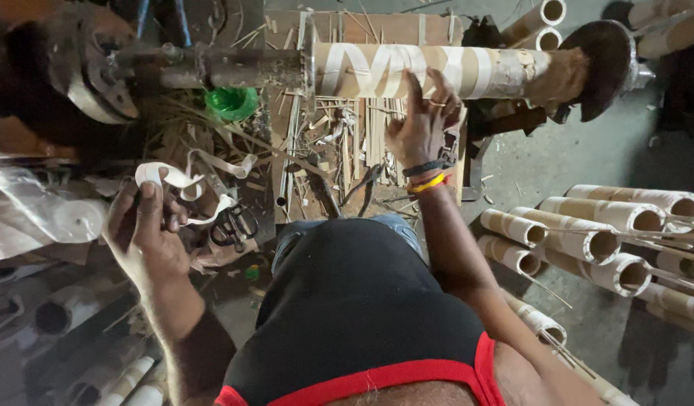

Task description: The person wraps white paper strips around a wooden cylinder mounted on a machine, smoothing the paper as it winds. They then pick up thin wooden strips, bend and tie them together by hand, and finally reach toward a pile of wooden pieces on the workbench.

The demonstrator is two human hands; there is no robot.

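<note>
While my left hand (148, 225) grips a loose white strip (183, 179) at about 9 o'clock from my torso, my right hand (420, 128) rests its spread fingertips on the cardboard tube (437, 71) mounted at 12 o'clock.

1. Left hand: closed around one end of the curling white strip. The strip's free length loops toward 1 o'clock and hangs clear of the tube.
2. Scissors (234, 224): one pair, black-handled, lying just beside the left hand at its 3 o'clock.
3. Right hand: open, not clenched, fingers pressed flat against the underside of the tube. It holds nothing.
4. Tube on the spindle (211, 71): one tube, horizontal, carried between a metal wheel (84, 71) at 10 o'clock and a dark disc (606, 64) at 2 o'clock.

Progress, as judged from the wrap: white diagonal bands cover the tube's left and middle portion; the right end near the disc shows bare, rough brown cardboard. I judge the winding to be partly complete, with the right end left to cover and the strip in my left hand not yet applied.

Count:
- Wrapped tubes stacked on the floor (610, 233) at 3 o'clock: at least seven visible.
- Tubes behind the spindle (538, 22) at 1 o'clock: two clear; more at the corner, number uncertain.
- Green spool (231, 103): one, at 11 o'clock.
- Cardboard offcuts (339, 139): too many to count.
</note>
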